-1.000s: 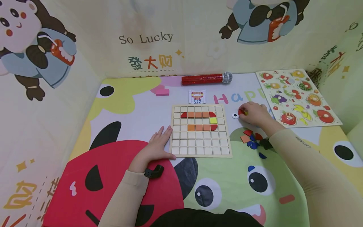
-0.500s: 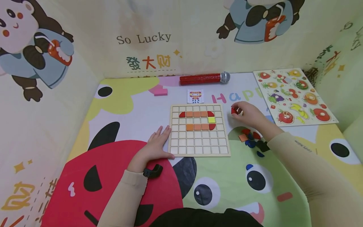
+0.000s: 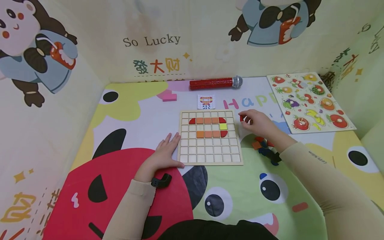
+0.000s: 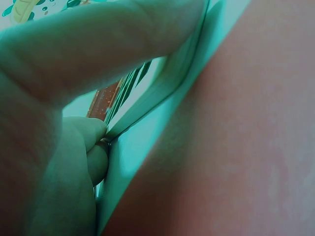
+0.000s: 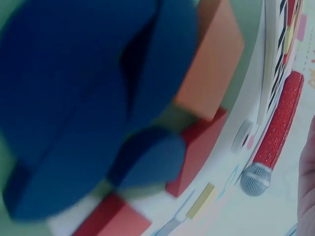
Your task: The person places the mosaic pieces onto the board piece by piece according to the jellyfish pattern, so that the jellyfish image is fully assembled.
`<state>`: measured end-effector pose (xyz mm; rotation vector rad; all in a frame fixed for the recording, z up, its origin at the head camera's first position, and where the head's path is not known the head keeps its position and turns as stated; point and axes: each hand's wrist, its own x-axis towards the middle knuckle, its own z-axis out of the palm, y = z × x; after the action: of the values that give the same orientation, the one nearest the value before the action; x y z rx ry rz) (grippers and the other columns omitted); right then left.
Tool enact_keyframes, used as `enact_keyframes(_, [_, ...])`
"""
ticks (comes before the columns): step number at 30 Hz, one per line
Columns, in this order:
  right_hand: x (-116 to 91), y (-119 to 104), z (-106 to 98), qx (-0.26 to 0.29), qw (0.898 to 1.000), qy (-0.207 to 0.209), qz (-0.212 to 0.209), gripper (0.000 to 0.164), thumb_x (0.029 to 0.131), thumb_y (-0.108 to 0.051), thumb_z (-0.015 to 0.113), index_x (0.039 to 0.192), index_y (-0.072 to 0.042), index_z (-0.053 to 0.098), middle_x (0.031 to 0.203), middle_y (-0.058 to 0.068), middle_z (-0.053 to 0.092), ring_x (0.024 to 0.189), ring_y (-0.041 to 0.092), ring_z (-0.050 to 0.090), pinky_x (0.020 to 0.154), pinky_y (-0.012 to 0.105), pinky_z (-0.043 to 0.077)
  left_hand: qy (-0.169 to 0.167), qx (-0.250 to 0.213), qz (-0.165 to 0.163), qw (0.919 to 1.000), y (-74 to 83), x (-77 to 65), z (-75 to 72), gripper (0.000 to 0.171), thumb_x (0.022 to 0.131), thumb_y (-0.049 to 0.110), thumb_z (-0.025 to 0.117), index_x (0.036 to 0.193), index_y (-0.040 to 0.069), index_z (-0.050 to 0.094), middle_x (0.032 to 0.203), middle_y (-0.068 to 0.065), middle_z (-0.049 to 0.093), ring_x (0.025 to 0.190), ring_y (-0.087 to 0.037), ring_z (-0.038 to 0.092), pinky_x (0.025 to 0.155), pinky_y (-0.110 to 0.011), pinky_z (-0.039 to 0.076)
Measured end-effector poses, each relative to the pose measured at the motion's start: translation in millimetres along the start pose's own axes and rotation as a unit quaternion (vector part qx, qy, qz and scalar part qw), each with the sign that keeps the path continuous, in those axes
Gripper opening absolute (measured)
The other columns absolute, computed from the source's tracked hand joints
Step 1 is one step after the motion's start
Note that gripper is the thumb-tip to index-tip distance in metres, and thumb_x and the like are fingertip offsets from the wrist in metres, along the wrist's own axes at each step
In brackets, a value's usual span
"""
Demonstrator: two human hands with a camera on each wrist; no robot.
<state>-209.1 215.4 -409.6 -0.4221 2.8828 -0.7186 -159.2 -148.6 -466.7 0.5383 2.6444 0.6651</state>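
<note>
Tile-laying seems in hand: the right hand (image 3: 257, 122) pinches a red piece (image 3: 241, 118) just off the grid board (image 3: 211, 150) at two o'clock, while the left hand (image 3: 163, 151), fingers spread, touches its eight-o'clock edge. Next probably calls for lining that piece up squarely.

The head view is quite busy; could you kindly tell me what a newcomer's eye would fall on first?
Probably the grid board at the centre, with its red, orange and yellow tiles. Next might come the glittery red microphone lying behind it and the fruit board towards the far right. The right hand, just right of the grid board, pinches a red piece.
</note>
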Motion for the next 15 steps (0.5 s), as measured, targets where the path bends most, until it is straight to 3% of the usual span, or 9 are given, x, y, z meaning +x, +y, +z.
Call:
enact_keyframes(7, [0.6, -7.4, 2.2, 0.048, 0.999, -0.012, 0.021, 0.041, 0.086, -0.014, 0.055, 0.125, -0.002, 0.049, 0.109, 0.015, 0.057, 0.096, 0.028, 0.052, 0.089, 0.046, 0.046, 0.002, 0.001, 0.000, 1.0000, -0.2, -0.1, 0.3, 0.114, 0.059, 0.043, 0.080, 0.147, 0.018, 0.011, 0.154, 0.001, 0.008, 0.141, -0.025, -0.003, 0.112, -0.052, 0.007])
enact_keyframes(15, [1.0, -3.5, 6.1, 0.079, 0.997, -0.002, 0.025, 0.039, 0.087, -0.014, 0.054, 0.123, -0.003, 0.048, 0.110, 0.015, 0.056, 0.098, 0.030, 0.054, 0.089, 0.047, 0.046, 0.003, -0.002, 0.000, 1.0000, 1.1, -0.8, -0.1, 0.114, 0.059, 0.043, 0.080, 0.147, 0.018, 0.011, 0.154, 0.001, 0.008, 0.141, -0.025, -0.003, 0.112, -0.052, 0.007])
